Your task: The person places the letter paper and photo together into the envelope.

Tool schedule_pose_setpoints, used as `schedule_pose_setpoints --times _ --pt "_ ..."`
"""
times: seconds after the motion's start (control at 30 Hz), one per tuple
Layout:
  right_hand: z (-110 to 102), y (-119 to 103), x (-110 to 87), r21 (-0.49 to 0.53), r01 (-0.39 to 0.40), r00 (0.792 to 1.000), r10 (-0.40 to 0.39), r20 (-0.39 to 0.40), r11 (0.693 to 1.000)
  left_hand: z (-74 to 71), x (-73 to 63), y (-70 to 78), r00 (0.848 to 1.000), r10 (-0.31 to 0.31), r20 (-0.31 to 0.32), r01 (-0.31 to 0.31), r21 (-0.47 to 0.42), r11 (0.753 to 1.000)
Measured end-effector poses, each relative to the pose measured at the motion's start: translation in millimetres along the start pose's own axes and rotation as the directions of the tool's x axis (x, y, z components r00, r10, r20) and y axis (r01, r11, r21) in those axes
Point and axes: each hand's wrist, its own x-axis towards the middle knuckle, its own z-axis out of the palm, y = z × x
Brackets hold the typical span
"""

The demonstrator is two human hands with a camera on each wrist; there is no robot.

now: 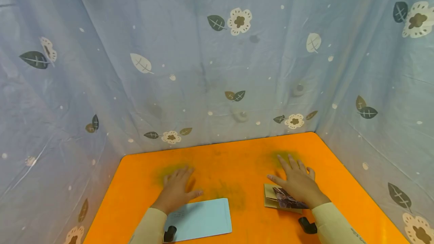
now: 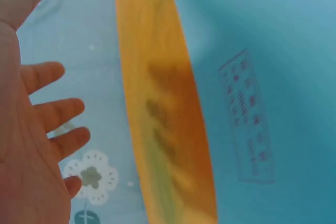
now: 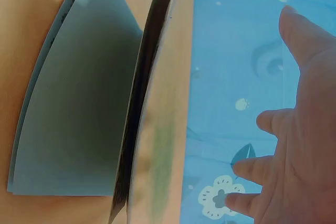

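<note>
A light blue envelope-like paper [image 1: 203, 219], with a small printed box on it, lies flat on the orange table at the left. My left hand [image 1: 176, 191] is spread above its far left edge, and the left wrist view shows bare fingers apart from the blue paper [image 2: 294, 87]. At the right lies a tan folded paper [image 1: 269, 195] beside a dark printed card [image 1: 286, 200]. Over these hovers my right hand [image 1: 300, 185], fingers spread, holding nothing. In the right wrist view the folded sheet [image 3: 73, 114] stands partly open, and the card is seen nearly edge-on.
The orange table [image 1: 217, 168] has greenish smudges. Blue curtains [image 1: 203, 67] with flowers and leaves enclose its back and sides. Black mounts [image 1: 307, 225] sit at both wrists.
</note>
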Motion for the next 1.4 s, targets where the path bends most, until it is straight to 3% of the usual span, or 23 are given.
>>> schedule_pose_setpoints --times 0.2,0.5,0.73,0.97,1.2,1.4 --pt "0 2 -3.0 0.025 -0.008 1.000 0.008 -0.013 1.000 11.2 -10.7 5.4 0.995 0.024 0.095 -0.014 -0.095 0.995" --pt "-8 14 -6.3 0.107 -0.046 0.999 0.047 -0.007 0.993 27.5 -26.1 6.9 0.979 0.091 0.182 -0.059 -0.170 0.984" --pt "-14 24 -9.3 0.206 -0.104 0.994 0.094 0.056 0.973 29.4 -29.0 5.6 0.970 0.104 0.221 -0.071 -0.151 0.986" --pt "-15 32 -11.2 0.325 -0.193 0.971 0.131 0.203 0.926 26.5 -32.7 6.8 0.960 0.120 0.255 -0.089 -0.130 0.988" --pt "-13 39 -12.9 0.286 -0.222 0.971 0.185 0.153 0.932 23.0 -31.0 5.3 0.961 0.107 0.256 -0.089 -0.081 0.993" --pt "-7 44 -19.1 0.301 -0.296 0.952 0.256 0.167 0.907 21.6 -28.1 4.2 0.959 0.116 0.260 -0.096 -0.088 0.991"
